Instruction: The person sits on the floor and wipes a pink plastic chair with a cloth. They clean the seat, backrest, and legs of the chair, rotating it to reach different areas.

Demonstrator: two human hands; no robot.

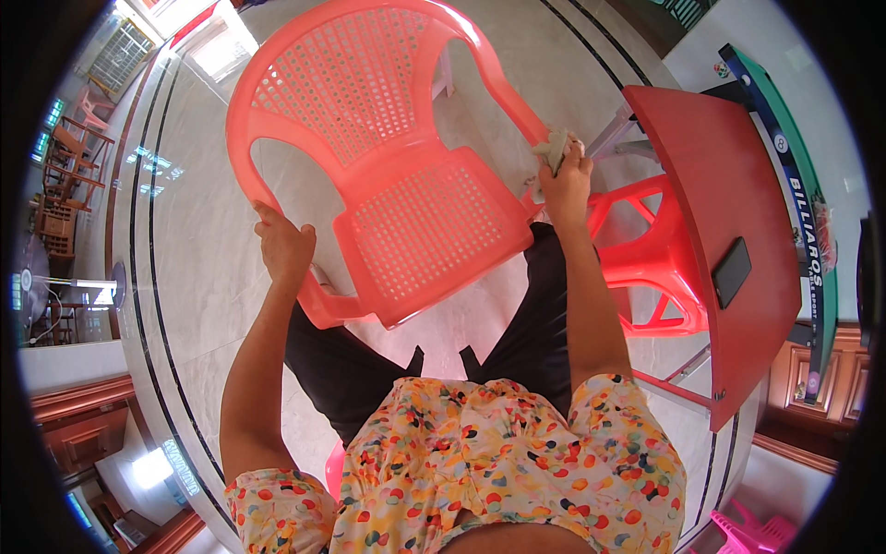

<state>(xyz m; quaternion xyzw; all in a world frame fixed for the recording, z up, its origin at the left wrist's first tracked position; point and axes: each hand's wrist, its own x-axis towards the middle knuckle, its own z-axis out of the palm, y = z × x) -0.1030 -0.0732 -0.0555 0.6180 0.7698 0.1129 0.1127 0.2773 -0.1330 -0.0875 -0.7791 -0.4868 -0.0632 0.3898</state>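
A coral-red plastic armchair (429, 228) with a perforated seat and back stands before me, its seat front towards my knees. My left hand (282, 241) grips the armrest on the left side of the picture. On the opposite armrest, my right hand (569, 176) holds a crumpled pale cloth (554, 149) against the plastic. The fingers of that hand are partly hidden by the cloth. My legs in black trousers (512, 305) are spread to either side of the chair's front.
To the right is a red-topped folding table (727, 208) with a dark phone (732, 272) on it. A red plastic stool (657, 256) sits partly under it. A billiards table box (796, 208) leans behind. At left stand a fan (41, 280) and wooden chairs (69, 166).
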